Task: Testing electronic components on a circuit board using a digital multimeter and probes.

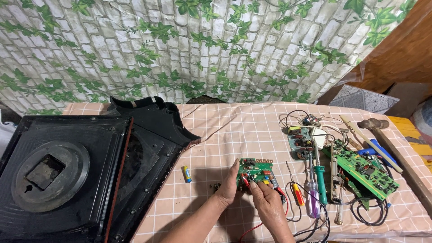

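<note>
A small green circuit board [256,170] stands tilted above the checked tablecloth at centre. My left hand [228,185] grips its left edge, thumb against the board. My right hand [264,201] pinches something on the board's lower face near red parts; red and black wires [284,203] trail from there toward me.
A large black appliance housing [67,175] and its black cover [155,123] fill the left. A small battery [186,174] lies beside them. To the right lie screwdrivers [313,193], two more circuit boards [366,171], wires, a hammer [378,128] and a wooden stick. A leaf-patterned wall stands behind.
</note>
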